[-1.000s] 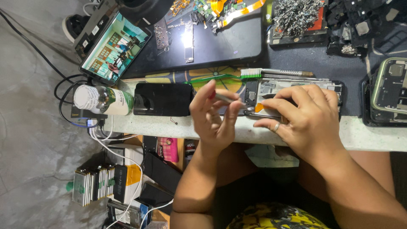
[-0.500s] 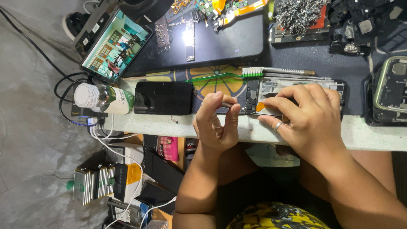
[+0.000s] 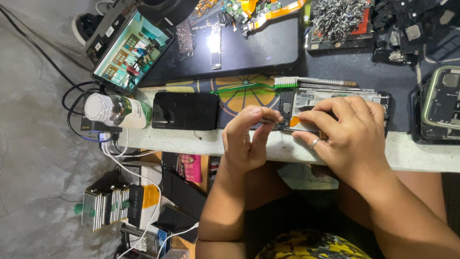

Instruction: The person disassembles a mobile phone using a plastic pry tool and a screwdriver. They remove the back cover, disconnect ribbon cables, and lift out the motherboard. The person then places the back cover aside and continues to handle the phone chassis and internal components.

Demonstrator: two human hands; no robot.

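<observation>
Lit teal screen (image 3: 130, 52), white-labelled bottle (image 3: 119, 111)

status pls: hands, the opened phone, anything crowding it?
Left hand pinching a thin tool at the opened phone. Right hand flat on it, pressing down. Toothbrush along its far edge, black phone to the left.

Left hand (image 3: 247, 139) fingertips pinched together, right hand (image 3: 347, 132) palm down, fingers curled

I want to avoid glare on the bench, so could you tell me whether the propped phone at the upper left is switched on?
On. The propped phone has a lit screen showing a colourful picture.
</observation>
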